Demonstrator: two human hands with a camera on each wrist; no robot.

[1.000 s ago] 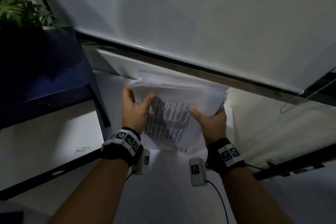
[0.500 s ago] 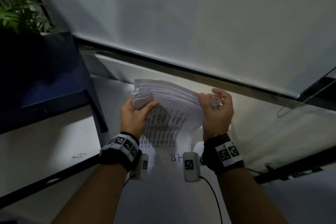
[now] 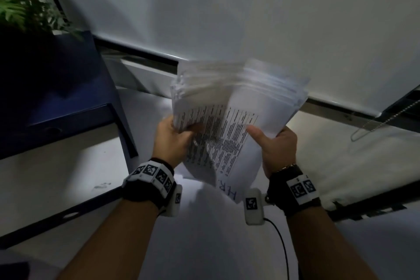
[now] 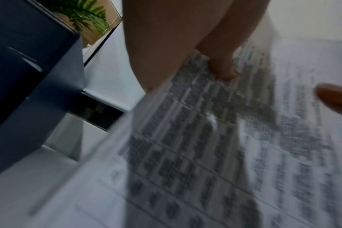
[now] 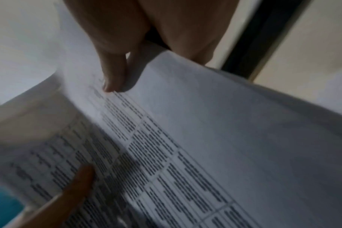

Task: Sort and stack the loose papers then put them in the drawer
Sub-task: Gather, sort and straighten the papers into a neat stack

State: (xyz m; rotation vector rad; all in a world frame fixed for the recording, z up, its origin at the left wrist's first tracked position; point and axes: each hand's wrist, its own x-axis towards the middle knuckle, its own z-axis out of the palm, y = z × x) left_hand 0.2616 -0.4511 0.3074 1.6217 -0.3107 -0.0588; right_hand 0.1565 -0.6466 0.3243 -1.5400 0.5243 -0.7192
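Note:
A thick stack of printed papers (image 3: 229, 109) is held up in the air between both hands, its far edges fanned and blurred. My left hand (image 3: 175, 136) grips the stack's left side, thumb on the printed top sheet. My right hand (image 3: 272, 143) grips the right side, thumb laid on the top sheet and fingers under it. The left wrist view shows the printed sheet (image 4: 215, 146) with my left thumb (image 4: 223, 66) pressed on it. In the right wrist view my right thumb (image 5: 113, 77) lies on the curved sheet (image 5: 205, 131). No drawer shows.
A dark blue cabinet (image 3: 56, 98) stands at the left, with a green plant (image 3: 25, 7) above it. Below the hands lies a white desk top (image 3: 204, 234). A white roller blind (image 3: 227, 7) hangs behind, its bead chain (image 3: 386, 118) at the right.
The stack has been lifted and swung upright. My right hand has come off the stack's top right corner and now grips its right side lower down. The left hand kept its hold.

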